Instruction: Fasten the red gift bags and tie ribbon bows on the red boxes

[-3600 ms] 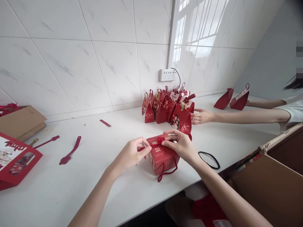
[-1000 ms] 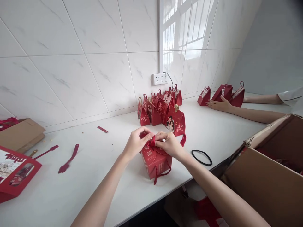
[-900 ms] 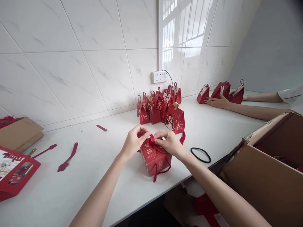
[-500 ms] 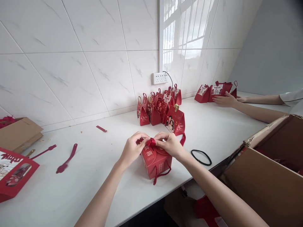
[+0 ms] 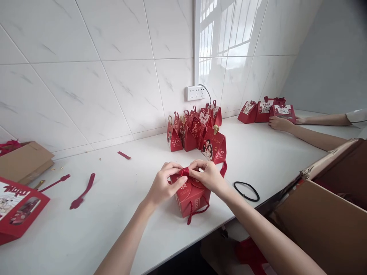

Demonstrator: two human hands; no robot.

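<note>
A red gift box (image 5: 191, 196) with pale printed characters stands upright on the white table, a twisted red cord handle (image 5: 197, 214) hanging down its side. On its lid is a red satin ribbon (image 5: 185, 172) gathered into a knot or bow. My left hand (image 5: 166, 181) is closed on the ribbon's left side, with its thumb low against the lid. From the right, my right hand (image 5: 205, 173) pinches the ribbon near the knot. Fingers partly cover the lid and ribbon. One ribbon tail (image 5: 223, 169) shows behind my right hand.
Several red boxes (image 5: 197, 130) stand behind. A co-worker's hand (image 5: 281, 124) touches a red box (image 5: 283, 111) far right. Around lie a black hair tie (image 5: 246, 191), a red strap (image 5: 83, 193), a cardboard box (image 5: 323, 221), a carton (image 5: 25, 162) and a windowed red box (image 5: 23, 210).
My left thumb has slid down from the knot onto the lid, away from the index finger. At the far right, the co-worker's box now stands in front of the others.
</note>
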